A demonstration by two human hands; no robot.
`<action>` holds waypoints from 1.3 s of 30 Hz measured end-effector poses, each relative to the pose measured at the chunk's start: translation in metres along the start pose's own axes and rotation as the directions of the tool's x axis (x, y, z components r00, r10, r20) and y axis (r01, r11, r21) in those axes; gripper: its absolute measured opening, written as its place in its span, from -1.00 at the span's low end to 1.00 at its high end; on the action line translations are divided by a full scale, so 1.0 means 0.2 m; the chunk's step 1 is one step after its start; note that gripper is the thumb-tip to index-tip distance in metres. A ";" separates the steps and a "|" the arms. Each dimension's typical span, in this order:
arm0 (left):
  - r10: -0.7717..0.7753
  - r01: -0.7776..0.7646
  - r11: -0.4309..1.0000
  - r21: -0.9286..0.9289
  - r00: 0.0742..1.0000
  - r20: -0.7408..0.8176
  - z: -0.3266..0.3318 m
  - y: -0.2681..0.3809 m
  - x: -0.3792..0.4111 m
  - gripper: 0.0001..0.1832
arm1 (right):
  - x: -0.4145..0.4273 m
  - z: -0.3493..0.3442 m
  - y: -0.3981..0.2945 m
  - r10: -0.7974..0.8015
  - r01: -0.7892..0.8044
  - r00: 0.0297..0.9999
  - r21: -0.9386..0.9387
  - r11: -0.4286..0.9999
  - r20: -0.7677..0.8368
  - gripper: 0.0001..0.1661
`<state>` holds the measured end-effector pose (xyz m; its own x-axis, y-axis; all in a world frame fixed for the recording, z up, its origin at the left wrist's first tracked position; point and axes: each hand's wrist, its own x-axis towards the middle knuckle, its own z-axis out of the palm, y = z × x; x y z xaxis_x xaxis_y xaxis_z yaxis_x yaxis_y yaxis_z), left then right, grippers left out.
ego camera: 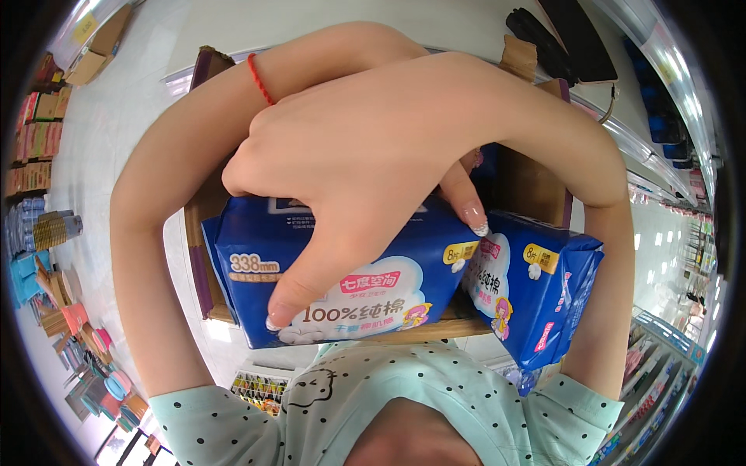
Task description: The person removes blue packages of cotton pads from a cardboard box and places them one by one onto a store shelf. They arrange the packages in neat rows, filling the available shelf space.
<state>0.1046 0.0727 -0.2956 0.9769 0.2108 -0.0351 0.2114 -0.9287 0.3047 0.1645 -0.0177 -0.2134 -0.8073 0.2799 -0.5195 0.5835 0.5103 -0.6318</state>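
My right hand (355,151) lies across a blue plastic pack of sanitary pads (431,303), with its thumb pressed on the printed front; its other fingertips are hidden. I see it shut on that pack. My left arm, with a red cord at the wrist, crosses beneath it. Most of my left hand (466,204) is covered; a finger with a decorated nail touches the pack's upper right corner. To the right leans a second blue pack (542,291), tilted. Both packs are at the near side of an open cardboard box (530,183) with purple outer edges.
Beyond the box are a pale shelf (245,26) and dark objects (542,43). Goods line a shelf (41,140) at far left, and a rack of packets (653,384) stands at lower right. A wire basket (259,390) holds packets by my left side.
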 end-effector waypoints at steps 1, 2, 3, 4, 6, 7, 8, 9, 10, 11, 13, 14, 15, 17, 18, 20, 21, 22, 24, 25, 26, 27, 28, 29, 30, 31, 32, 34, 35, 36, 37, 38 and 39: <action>0.008 -0.008 1.000 0.001 1.000 0.004 0.00 0.01 0.00 -0.59 | 0.01 0.02 0.00 -0.001 0.001 1.000 -0.003 1.000 -0.031 -0.12; 0.006 -0.006 1.000 -0.007 1.000 0.008 0.00 0.02 -0.01 -0.60 | 0.01 0.03 0.01 -0.012 0.012 0.999 -0.014 1.000 -0.046 -0.13; 0.002 -0.001 1.000 -0.015 1.000 0.011 0.00 0.02 -0.01 -0.60 | 0.02 0.03 0.01 -0.023 0.022 0.998 -0.025 0.999 -0.061 -0.14; -0.005 0.005 1.000 -0.020 1.000 0.015 0.01 0.01 -0.02 -0.60 | 0.02 0.03 0.01 -0.034 0.031 0.997 -0.042 0.999 -0.070 -0.16; 0.005 -0.004 1.000 -0.031 1.000 0.031 0.01 0.02 -0.02 -0.61 | 0.00 0.02 -0.02 -0.007 0.006 0.999 -0.017 1.000 -0.047 -0.17; 0.008 -0.007 0.999 -0.034 0.999 0.036 0.01 0.02 -0.02 -0.61 | -0.03 0.00 -0.03 0.022 -0.022 1.000 0.017 1.000 -0.008 -0.17; 0.018 -0.016 0.999 -0.038 0.999 0.043 0.01 0.03 -0.01 -0.62 | -0.04 -0.01 -0.05 0.048 -0.049 0.999 0.031 0.998 0.024 -0.20; 0.030 -0.028 0.999 -0.042 0.998 0.052 0.01 0.04 -0.01 -0.62 | -0.05 -0.01 -0.06 0.073 -0.076 0.996 0.043 0.996 0.056 -0.23; 0.033 -0.031 0.999 -0.044 0.998 0.055 0.01 0.04 0.00 -0.63 | -0.06 -0.02 -0.06 0.092 -0.095 0.992 0.034 0.995 0.081 -0.24; 0.041 -0.038 0.998 -0.045 0.997 0.060 0.01 0.06 0.00 -0.63 | -0.05 -0.02 -0.06 0.093 -0.096 0.992 0.033 0.995 0.082 -0.24; 0.046 -0.041 0.997 -0.062 0.996 0.072 0.01 0.05 0.00 -0.64 | -0.03 -0.01 -0.04 0.073 -0.075 0.994 0.028 0.997 0.083 -0.25; 0.049 -0.044 0.997 -0.069 0.996 0.076 0.02 0.05 0.01 -0.64 | -0.02 -0.01 -0.01 0.061 -0.064 0.995 0.030 0.998 0.078 -0.26; 0.053 -0.047 0.996 -0.070 0.995 0.084 0.02 0.05 0.01 -0.64 | -0.01 0.00 0.00 0.045 -0.048 0.997 0.035 0.998 0.066 -0.26; 0.072 -0.064 0.995 -0.080 0.992 0.102 0.02 0.05 0.04 -0.65 | 0.00 0.01 0.05 0.010 -0.012 0.999 0.049 0.999 0.036 -0.26; 0.072 -0.064 0.995 -0.076 0.992 0.101 0.00 0.07 0.02 -0.65 | 0.00 0.02 0.03 -0.014 0.013 1.000 0.046 0.999 0.022 -0.27; 0.068 -0.060 0.995 -0.077 0.992 0.108 -0.01 0.08 0.01 -0.65 | 0.01 0.03 0.04 -0.060 0.060 0.998 0.047 0.997 -0.001 -0.27; 0.068 -0.059 0.995 -0.079 0.991 0.116 -0.01 0.08 0.01 -0.66 | 0.01 0.03 0.06 -0.080 0.081 0.997 0.057 0.995 -0.012 -0.27; 0.070 -0.061 0.995 -0.082 0.990 0.122 -0.01 0.07 0.02 -0.66 | 0.01 0.03 0.08 -0.100 0.102 0.995 0.071 0.992 -0.022 -0.27; 0.087 -0.075 0.993 -0.090 0.987 0.134 0.00 0.06 0.03 -0.66 | 0.01 0.04 0.10 -0.123 0.127 0.991 0.091 0.988 -0.043 -0.27; 0.092 -0.081 0.993 -0.089 0.986 0.137 -0.01 0.06 0.03 -0.66 | 0.01 0.03 0.11 -0.133 0.138 0.990 0.097 0.986 -0.052 -0.27; 0.088 -0.075 0.992 -0.099 0.986 0.140 0.00 0.05 0.02 -0.67 | 0.02 0.03 0.11 -0.149 0.153 0.988 0.103 0.983 -0.050 -0.27; 0.086 -0.071 0.992 -0.106 0.986 0.141 0.00 0.04 0.01 -0.67 | 0.03 0.02 0.11 -0.164 0.168 0.985 0.107 0.980 -0.046 -0.26; 0.075 -0.061 0.993 -0.106 0.988 0.136 0.00 0.04 -0.01 -0.67 | 0.04 0.01 0.11 -0.175 0.178 0.984 0.111 0.978 -0.036 -0.26; 0.092 -0.078 0.991 -0.105 0.986 0.141 0.00 0.05 0.01 -0.67 | 0.03 0.02 0.11 -0.171 0.175 0.984 0.124 0.977 -0.048 -0.26; 0.109 -0.094 0.990 -0.104 0.983 0.147 0.00 0.05 0.03 -0.67 | 0.02 0.03 0.11 -0.164 0.170 0.985 0.130 0.977 -0.059 -0.26; 0.136 -0.120 0.987 -0.109 0.978 0.156 0.01 0.07 0.05 -0.67 | 0.01 0.03 0.11 -0.159 0.167 0.985 0.135 0.977 -0.067 -0.25; 0.116 -0.102 0.990 -0.097 0.982 0.151 -0.01 0.06 0.04 -0.67 | 0.01 0.03 0.11 -0.171 0.178 0.983 0.129 0.976 -0.063 -0.25; 0.103 -0.090 0.992 -0.091 0.983 0.150 -0.01 0.07 0.02 -0.67 | 0.02 0.04 0.09 -0.184 0.189 0.982 0.119 0.975 -0.050 -0.24; 0.105 -0.091 0.991 -0.099 0.983 0.148 -0.01 0.06 0.02 -0.67 | 0.02 0.03 0.10 -0.178 0.181 0.983 0.125 0.975 -0.038 -0.23; 0.107 -0.091 0.990 -0.107 0.983 0.150 0.01 0.04 0.03 -0.67 | 0.03 0.03 0.10 -0.165 0.166 0.986 0.123 0.978 -0.025 -0.23; 0.109 -0.092 0.989 -0.118 0.984 0.144 0.02 0.03 0.04 -0.67 | 0.03 0.02 0.10 -0.152 0.152 0.988 0.126 0.980 -0.012 -0.22; 0.124 -0.107 0.987 -0.117 0.982 0.140 0.01 0.04 0.05 -0.67 | 0.00 0.02 0.06 -0.095 0.095 0.995 0.094 0.991 0.004 -0.18; 0.139 -0.123 0.986 -0.115 0.981 0.138 0.00 0.05 0.06 -0.67 | -0.01 0.03 0.05 -0.076 0.076 0.997 0.037 0.996 0.004 -0.18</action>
<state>0.1182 0.0650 -0.2935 0.9917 0.0360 -0.1233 0.0844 -0.9065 0.4138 0.1723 -0.0186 -0.2217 -0.8489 0.2368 -0.4726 0.5236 0.4993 -0.6903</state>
